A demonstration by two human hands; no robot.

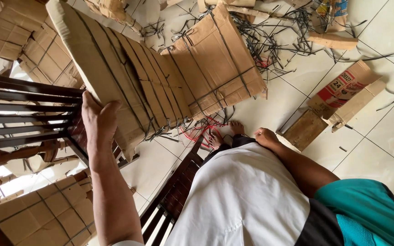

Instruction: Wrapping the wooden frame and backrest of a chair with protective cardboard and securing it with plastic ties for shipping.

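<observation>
While the left hand [97, 119] is closed over the near edge of a cardboard-wrapped furniture piece [128, 77], fingers curled round the wrapping and thumb laid on its face, the right hand [266, 136] is held low beside the white garment [242, 196], touching nothing; its fingers look loosely curled, though this cannot be told for certain. The wrapped piece is seen left of centre, tilted and leaning across a dark wooden slatted frame [23, 114], and it is bound with thin dark straps [220, 89]. It is judged stiff and fairly heavy under the wrapping, while the cardboard itself is soft and easily torn. A firm edge is the better place to grip, not the straps. Cut strap scraps [270, 36] are scattered over the far tiled floor [379, 150], and a small printed carton [345, 93] lies to the right.
</observation>
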